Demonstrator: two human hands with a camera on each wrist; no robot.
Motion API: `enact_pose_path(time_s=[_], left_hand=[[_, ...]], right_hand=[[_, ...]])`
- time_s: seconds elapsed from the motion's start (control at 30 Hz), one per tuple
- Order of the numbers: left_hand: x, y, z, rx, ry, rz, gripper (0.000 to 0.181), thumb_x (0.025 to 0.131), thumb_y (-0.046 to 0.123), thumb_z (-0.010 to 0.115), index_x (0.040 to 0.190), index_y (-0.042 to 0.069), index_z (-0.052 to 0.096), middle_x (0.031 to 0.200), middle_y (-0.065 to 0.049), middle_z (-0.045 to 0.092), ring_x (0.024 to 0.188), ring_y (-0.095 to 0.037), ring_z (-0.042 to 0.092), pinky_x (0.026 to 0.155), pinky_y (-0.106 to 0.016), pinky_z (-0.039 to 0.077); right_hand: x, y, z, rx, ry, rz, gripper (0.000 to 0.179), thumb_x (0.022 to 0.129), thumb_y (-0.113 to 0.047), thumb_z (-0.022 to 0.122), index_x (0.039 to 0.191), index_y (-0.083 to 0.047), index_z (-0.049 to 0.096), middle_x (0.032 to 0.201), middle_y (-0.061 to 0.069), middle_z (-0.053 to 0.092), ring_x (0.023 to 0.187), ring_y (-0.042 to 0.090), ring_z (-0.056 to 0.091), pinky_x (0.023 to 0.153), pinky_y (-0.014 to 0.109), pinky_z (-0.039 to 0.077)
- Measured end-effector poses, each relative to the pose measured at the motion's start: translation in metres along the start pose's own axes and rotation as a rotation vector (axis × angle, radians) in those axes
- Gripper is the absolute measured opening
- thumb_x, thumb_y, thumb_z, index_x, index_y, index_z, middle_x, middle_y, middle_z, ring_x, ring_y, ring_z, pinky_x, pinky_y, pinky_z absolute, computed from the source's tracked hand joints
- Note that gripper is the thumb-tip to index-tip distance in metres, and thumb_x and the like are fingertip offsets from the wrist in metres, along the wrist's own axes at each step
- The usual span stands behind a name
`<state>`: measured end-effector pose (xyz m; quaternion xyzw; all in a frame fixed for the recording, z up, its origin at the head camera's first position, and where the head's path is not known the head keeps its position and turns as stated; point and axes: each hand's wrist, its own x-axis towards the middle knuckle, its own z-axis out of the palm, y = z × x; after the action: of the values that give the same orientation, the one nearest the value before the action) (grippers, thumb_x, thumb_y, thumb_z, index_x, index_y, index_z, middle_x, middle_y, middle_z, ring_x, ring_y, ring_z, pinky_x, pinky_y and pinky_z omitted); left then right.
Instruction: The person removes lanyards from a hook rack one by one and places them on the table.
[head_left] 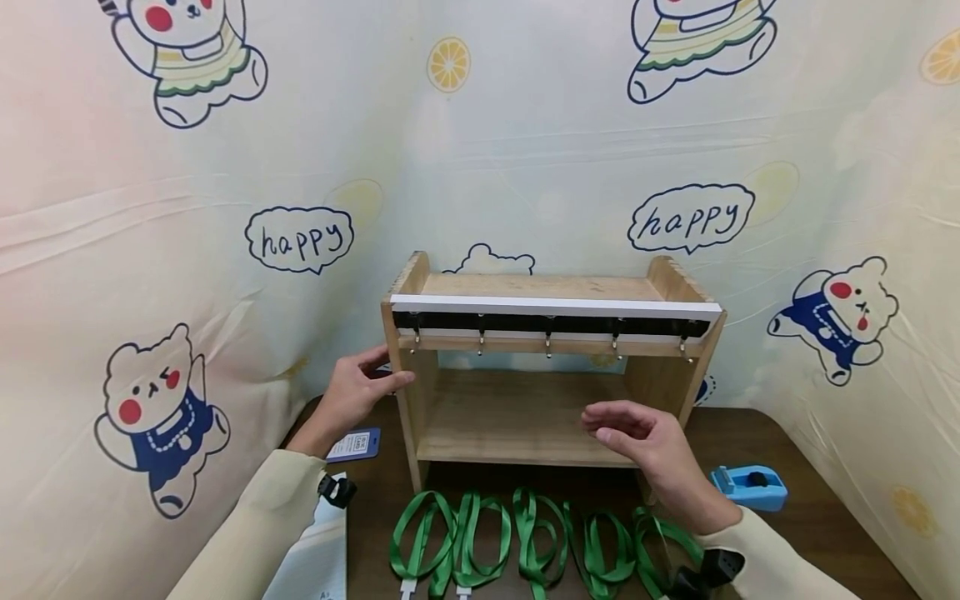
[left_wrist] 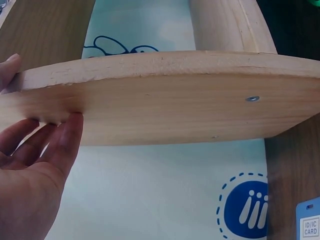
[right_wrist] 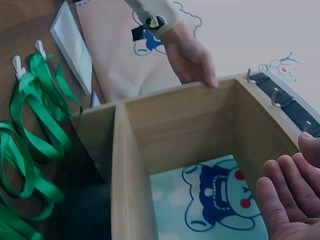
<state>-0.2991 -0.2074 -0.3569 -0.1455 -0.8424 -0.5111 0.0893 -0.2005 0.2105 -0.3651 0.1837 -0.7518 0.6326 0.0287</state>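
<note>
A small wooden shelf stands upright on the table, with a black hook strip of several metal hooks along its top front. At the shelf's left side panel, my left hand pinches the board, thumb at the front edge and fingertips against the outer face. My right hand hovers before the shelf's right half, fingers loosely bent and holding nothing. In the right wrist view, its palm shows bare beside the shelf opening. Several coiled green lanyards lie in a row before the shelf.
On the right of the table sits a blue tape dispenser. A blue ID card holder lies left of the shelf, near a white box or pad at the front left. Behind everything hangs a printed cloth.
</note>
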Motion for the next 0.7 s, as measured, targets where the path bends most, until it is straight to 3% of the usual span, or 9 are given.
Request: enact_pose_path(time_s=[0.17,0.7], left_hand=[[0.0,-0.001,0.0,0.002,0.0,-0.002,0.07,0.089,0.039,0.077,0.149,0.013,0.052,0.147,-0.017,0.057,0.123,-0.036,0.063,0.098,-0.05,0.057],[0.0,0.001,0.0,0.009,0.004,-0.007,0.07,0.089,0.039,0.077,0.149,0.013,0.052,0.146,-0.017,0.058,0.123,-0.036,0.063,0.098,-0.051,0.057]], right_hand=[[-0.003,-0.002,-0.013,-0.043,0.02,-0.033,0.035,0.099,-0.014,0.064,0.128,0.006,0.062,0.115,-0.009,0.075,0.108,0.008,0.072,0.092,0.02,0.057],[-0.012,-0.007,-0.051,-0.107,0.123,-0.121,0.029,0.101,-0.007,0.06,0.126,0.007,0.062,0.112,-0.009,0.077,0.103,0.005,0.073,0.088,0.016,0.057]])
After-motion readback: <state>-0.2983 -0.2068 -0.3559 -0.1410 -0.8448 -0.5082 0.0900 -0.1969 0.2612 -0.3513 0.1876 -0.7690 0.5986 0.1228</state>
